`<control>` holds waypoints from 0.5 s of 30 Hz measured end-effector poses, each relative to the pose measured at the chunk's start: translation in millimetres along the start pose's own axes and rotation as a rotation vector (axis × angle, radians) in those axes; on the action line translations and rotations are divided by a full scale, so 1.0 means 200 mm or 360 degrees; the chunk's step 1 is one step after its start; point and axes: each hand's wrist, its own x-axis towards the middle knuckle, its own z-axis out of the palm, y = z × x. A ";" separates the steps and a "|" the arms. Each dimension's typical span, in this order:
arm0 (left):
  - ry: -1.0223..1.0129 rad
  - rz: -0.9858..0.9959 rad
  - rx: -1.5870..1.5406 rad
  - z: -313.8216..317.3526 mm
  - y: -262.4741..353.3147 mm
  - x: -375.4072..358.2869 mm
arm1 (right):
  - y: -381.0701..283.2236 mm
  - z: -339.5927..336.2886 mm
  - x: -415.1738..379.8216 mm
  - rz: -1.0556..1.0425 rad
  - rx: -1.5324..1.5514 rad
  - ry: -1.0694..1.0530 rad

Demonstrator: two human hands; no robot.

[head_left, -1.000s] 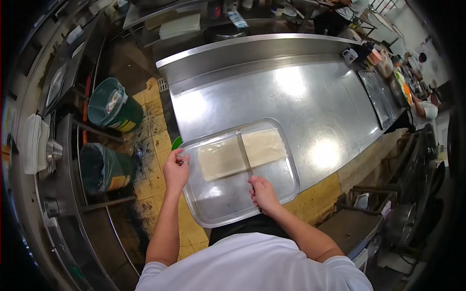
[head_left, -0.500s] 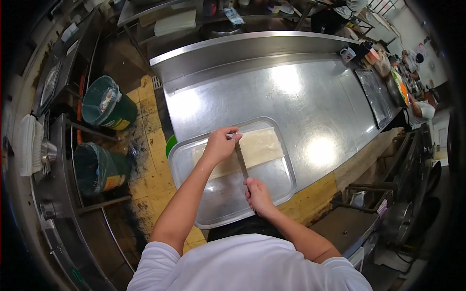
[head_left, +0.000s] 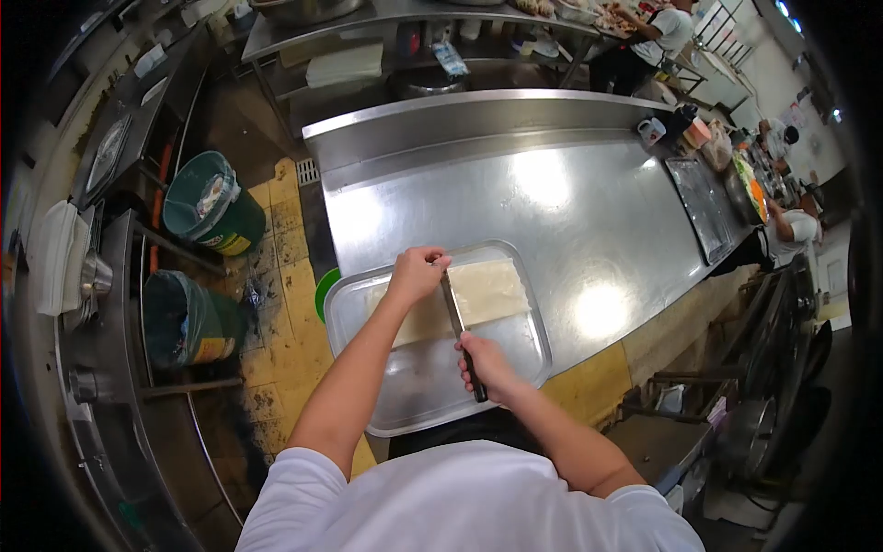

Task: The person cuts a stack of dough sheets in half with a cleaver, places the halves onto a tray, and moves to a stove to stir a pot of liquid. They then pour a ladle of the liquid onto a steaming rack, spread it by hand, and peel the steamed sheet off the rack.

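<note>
A pale, flat rectangular sheet of dough [head_left: 492, 292] lies on a metal tray [head_left: 432, 391] in front of me. Across the sheet runs a long knife [head_left: 454, 304], its blade pointing away from my body. My right hand [head_left: 487, 364] is wrapped round the dark handle, over the near part of the tray. At the far end of the blade, my left hand [head_left: 419, 274] pinches by the tip with thumb and fingers. That hand and forearm cover part of the sheet's left side. Whether the blade has cut through cannot be seen.
The tray rests at the near left of a steel table [head_left: 441, 202] with a raised back edge. A dark tray [head_left: 701, 207] and a mug [head_left: 651, 131] stand on the right. Green bins [head_left: 216, 207] are on the left. Other people [head_left: 798, 225] work at the far right and back.
The view has tilted up slightly, showing more of the back counter. More of the knife's handle now shows below my right hand. Both hands stay at the knife.
</note>
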 end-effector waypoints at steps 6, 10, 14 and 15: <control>0.0502 -0.0020 -0.0262 -0.13 -0.06 -0.08 | -0.37 -0.03 -0.23 -0.0022 0.0134 -0.0248; 0.0730 -0.0013 -0.0426 -0.26 -0.23 -0.30 | -0.21 -0.16 -0.30 -0.0197 -0.0388 -0.0365; 0.0833 -0.0080 -0.0428 -0.31 -0.36 -0.48 | 0.16 -0.35 -0.18 -0.1109 -0.1550 -0.0060; 0.0815 -0.0102 -0.0456 -0.30 -0.40 -0.51 | 0.20 -0.37 -0.15 -0.1048 -0.1721 -0.0013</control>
